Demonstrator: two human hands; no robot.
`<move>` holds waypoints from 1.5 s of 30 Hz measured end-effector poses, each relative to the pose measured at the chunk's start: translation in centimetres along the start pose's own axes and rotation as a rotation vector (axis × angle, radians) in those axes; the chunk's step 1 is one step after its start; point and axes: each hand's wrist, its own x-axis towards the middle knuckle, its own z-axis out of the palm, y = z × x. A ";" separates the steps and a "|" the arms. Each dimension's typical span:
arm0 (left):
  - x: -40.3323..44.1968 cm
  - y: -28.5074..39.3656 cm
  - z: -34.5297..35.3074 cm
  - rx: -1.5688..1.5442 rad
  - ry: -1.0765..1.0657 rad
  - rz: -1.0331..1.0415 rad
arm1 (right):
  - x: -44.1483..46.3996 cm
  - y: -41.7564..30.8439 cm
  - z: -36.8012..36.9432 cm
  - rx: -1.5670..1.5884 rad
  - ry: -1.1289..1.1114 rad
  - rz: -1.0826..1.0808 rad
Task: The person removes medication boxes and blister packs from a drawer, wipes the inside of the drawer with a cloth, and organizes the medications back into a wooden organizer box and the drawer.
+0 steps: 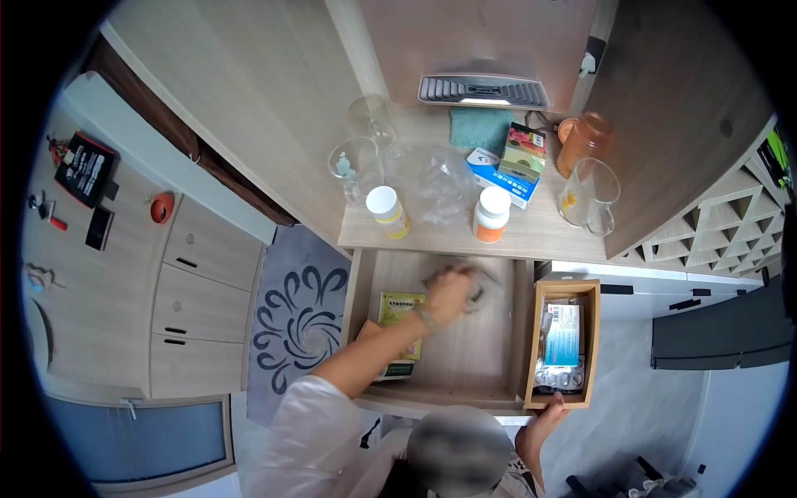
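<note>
Drawer, in the head view, stands open beneath the left hand, which reaches over its floor. A grey cloth-like thing lies just right of that hand; blur hides the grip, so I cannot tell whether the fingers are closed on it or only touch it. To this hand's left, a yellow-green packet sits towards the drawer's side, perhaps to leave the hand room.

Right hand is clamped on the near end of a wooden box, thumb at the rim, probably to steady it level so its blue-and-white carton and blister packs do not slide. The box overlaps the drawer's right edge; whether it rests there is unclear.

Beyond the left hand, two bottles, one yellow-labelled, one orange-labelled, stand upright on the bench, apparently on their bases for stability
</note>
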 end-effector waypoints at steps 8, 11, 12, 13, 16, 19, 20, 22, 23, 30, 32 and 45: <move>0.0 -6.3 1.6 0.654 -0.021 -0.505 | -0.5 0.2 0.0 0.068 0.021 -0.025; 1.1 -3.4 3.7 0.517 0.084 -0.215 | 0.3 1.0 -1.2 -0.026 0.031 0.029; 0.9 -1.2 3.4 0.416 0.035 -0.089 | -0.2 0.3 -0.2 0.002 0.027 -0.024; 0.8 1.0 3.2 0.315 -0.011 0.037 | -0.2 0.2 -0.2 -0.005 0.027 -0.019; 0.5 3.7 5.7 0.268 0.014 0.282 | -0.1 0.7 -0.9 0.029 -0.008 0.022; -0.6 3.9 5.7 0.306 0.055 0.407 | 0.0 1.1 -0.9 0.001 0.026 -0.050; -1.8 4.3 5.8 0.320 -0.010 0.459 | -0.3 0.8 -0.7 0.024 0.031 -0.019; -4.2 5.2 5.6 0.308 -0.048 0.584 | -0.5 0.3 -0.2 0.006 0.050 0.001; -5.1 5.7 5.4 0.304 -0.053 0.589 | 0.1 1.8 -1.4 -0.016 0.057 0.006; -6.4 8.4 5.7 -0.079 -0.810 0.517 | -0.4 1.3 -1.1 -0.001 0.038 -0.021; -5.0 7.9 6.1 -0.087 -0.861 0.501 | -0.4 1.0 -0.8 0.020 0.036 -0.034; -5.4 22.3 -7.6 -0.695 -0.681 0.747 | 7.0 -7.5 -13.1 0.360 0.053 -0.173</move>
